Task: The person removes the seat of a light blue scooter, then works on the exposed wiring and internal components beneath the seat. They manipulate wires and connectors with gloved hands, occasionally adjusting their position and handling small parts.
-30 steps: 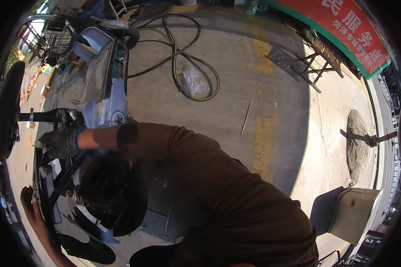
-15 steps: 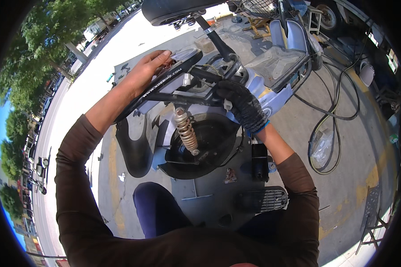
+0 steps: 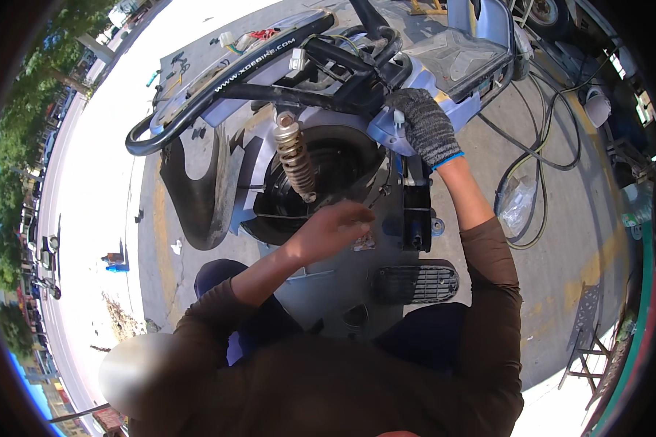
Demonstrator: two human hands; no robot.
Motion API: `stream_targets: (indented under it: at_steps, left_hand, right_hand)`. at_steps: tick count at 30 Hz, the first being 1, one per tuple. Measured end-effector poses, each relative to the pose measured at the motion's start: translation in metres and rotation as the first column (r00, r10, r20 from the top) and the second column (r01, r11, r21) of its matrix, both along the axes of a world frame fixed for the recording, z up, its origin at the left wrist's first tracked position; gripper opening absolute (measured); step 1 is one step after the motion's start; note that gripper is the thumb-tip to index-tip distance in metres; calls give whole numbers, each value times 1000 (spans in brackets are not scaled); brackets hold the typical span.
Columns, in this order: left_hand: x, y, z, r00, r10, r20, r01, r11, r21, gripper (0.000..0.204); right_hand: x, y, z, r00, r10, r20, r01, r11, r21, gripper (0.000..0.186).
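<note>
My gloved right hand (image 3: 423, 127) is closed round a small white plug connector (image 3: 399, 119), beside the scooter's light purple body panel. My bare left hand (image 3: 335, 229), slightly blurred, reaches across below the rear shock absorber (image 3: 294, 156), thumb and fingers apart with nothing seen between them. Its fingertips are close to a thin dark cable (image 3: 381, 195) hanging by the rear wheel; whether they touch it I cannot tell. Above both hands runs the scooter's black tubular frame (image 3: 284, 95), with another white connector (image 3: 297, 60) on it. Behind the shock absorber is the dark wheel and mudguard (image 3: 335, 156).
A black curved plastic part (image 3: 193, 200) lies left of the wheel. A black box-shaped bracket (image 3: 416, 211) stands right of it, above a slotted footrest-like plate (image 3: 419, 282). Black hoses (image 3: 543, 146) and a clear plastic bag (image 3: 517, 204) lie on the ground at right.
My left hand has left the frame's upper bar and come down towards the cable near the wheel. My right hand has moved right, away from the frame tubes, with the white connector. The view has tipped lower.
</note>
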State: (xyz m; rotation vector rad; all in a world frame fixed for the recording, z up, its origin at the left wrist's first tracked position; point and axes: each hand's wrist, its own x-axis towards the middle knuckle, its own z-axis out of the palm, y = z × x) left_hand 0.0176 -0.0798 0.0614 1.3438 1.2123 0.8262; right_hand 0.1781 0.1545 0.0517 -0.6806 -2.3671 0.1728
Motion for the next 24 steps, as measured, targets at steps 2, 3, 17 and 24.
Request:
stream_targets:
  at_steps: [2, 3, 17, 24]
  left_hand:
    - [7, -19, -32, 998, -49, 34, 53, 990, -127, 26]
    - [9, -25, -42, 992, -123, -33, 117, 983, -145, 27]
    - [17, -49, -90, 933, -298, -201, 262, 946, -190, 33]
    - [22, -36, -109, 877, -441, -192, 385, 883, -269, 34]
  right_hand:
    - [13, 5, 2, 999, 4, -40, -7, 996, -92, 42]
    - [13, 8, 2, 999, 28, -24, -30, 997, -72, 43]
    - [8, -4, 8, 971, 185, -150, -213, 955, -206, 59]
    - [65, 14, 0, 1000, 22, 20, -12, 915, -404, 45]
